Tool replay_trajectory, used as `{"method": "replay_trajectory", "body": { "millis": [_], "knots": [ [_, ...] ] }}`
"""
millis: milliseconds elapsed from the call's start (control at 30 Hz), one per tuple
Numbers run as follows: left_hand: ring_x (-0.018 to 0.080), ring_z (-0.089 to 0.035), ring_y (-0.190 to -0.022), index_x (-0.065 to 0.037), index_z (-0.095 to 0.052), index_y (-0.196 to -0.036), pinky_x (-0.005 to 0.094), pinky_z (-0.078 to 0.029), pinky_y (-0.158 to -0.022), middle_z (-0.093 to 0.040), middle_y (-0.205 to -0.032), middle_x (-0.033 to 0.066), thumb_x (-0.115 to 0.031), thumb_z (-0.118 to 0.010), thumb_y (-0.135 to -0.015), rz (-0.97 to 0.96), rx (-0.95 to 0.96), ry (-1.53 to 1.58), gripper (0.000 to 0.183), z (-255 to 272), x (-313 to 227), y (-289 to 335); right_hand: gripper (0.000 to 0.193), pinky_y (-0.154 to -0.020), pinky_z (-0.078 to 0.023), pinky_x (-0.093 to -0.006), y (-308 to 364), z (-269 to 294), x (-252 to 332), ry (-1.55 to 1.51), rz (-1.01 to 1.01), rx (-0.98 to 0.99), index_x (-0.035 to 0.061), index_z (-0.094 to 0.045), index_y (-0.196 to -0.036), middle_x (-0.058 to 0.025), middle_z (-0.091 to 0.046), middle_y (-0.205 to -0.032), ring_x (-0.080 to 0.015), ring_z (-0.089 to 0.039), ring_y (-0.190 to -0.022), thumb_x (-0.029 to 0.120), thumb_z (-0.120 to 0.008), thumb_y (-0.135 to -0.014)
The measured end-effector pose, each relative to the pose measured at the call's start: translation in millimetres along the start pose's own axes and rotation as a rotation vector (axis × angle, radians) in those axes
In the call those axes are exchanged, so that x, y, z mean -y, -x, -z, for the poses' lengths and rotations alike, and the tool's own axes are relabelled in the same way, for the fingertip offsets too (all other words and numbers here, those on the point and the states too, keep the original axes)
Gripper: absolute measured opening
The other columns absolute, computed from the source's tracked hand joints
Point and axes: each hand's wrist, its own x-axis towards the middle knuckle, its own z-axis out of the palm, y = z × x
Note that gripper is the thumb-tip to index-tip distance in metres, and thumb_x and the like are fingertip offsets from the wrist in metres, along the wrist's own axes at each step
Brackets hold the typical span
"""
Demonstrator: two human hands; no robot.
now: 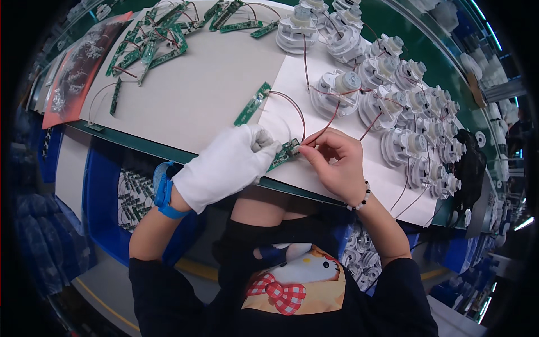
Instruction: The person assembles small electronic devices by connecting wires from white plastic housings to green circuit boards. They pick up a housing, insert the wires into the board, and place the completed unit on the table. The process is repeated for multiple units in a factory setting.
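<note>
In a white glove, my left hand [230,165] closes its fingers on a small green circuit board [286,151] near the table's front edge. My bare right hand [337,163] pinches a thin dark red wire [325,130] at that board's right end; the very tip is hidden by my fingers. This wire runs up toward a white round motor unit [335,92]. A second green circuit board [252,104] lies just beyond my glove. Curved brown-red wires [295,106] link it to the area of the held board.
White motor units [404,146] with trailing wires crowd the right side. Loose green boards [151,45] pile up at the far left, beside an orange-edged bag of small parts [84,67]. Below the table edge stand a blue bin [104,208] of boards and more white units [362,255].
</note>
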Motion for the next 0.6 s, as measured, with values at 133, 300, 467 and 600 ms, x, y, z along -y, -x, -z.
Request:
{"method": "replay_trajectory", "body": {
  "millis": [133, 300, 467, 600],
  "knots": [
    [0.0061, -0.048, -0.051, 0.003, -0.058, -0.084, 0.0224, -0.04, -0.047, -0.054, -0.063, 0.0021, -0.015, -0.054, -0.087, -0.159, -0.108, -0.119, 0.019, -11, 6, 0, 0.009, -0.04, -0.032, -0.0194, 3, 1, -2, 0.181, 0.077, -0.014, -0.0018, -0.06, -0.07, -0.0054, -0.058, -0.066, -0.0056, -0.043, -0.042, 0.001, -0.068, -0.071],
    [0.0085, -0.047, -0.052, 0.006, -0.058, -0.081, 0.0268, -0.04, -0.048, -0.053, -0.058, 0.0065, -0.011, -0.054, -0.086, -0.263, -0.174, -0.228, 0.018, -15, 12, -1, 0.01, -0.04, -0.032, -0.0211, 3, 2, -3, 0.258, 0.102, 0.012, -0.0019, -0.058, -0.069, -0.0059, -0.056, -0.064, -0.0079, -0.043, -0.041, -0.001, -0.067, -0.069],
    [0.0165, -0.052, -0.05, 0.006, -0.059, -0.08, 0.0303, -0.041, -0.05, -0.053, -0.057, 0.0147, -0.011, -0.054, -0.085, -0.32, -0.201, -0.279, 0.019, -16, 21, -4, 0.01, -0.041, -0.033, -0.0219, 2, 0, -2, 0.334, 0.144, 0.035, -0.002, -0.058, -0.069, -0.0066, -0.055, -0.064, -0.01, -0.044, -0.042, -0.001, -0.067, -0.069],
    [0.0297, -0.056, -0.055, 0.005, -0.06, -0.08, 0.0341, -0.043, -0.052, -0.055, -0.061, 0.0204, -0.013, -0.055, -0.084, -0.398, -0.218, -0.338, 0.018, -17, 25, -5, 0.008, -0.043, -0.037, -0.0247, 1, -3, 2, 0.401, 0.155, 0.053, -0.0018, -0.058, -0.07, -0.0075, -0.054, -0.064, -0.0146, -0.048, -0.046, -0.001, -0.066, -0.069]
  ]
}}
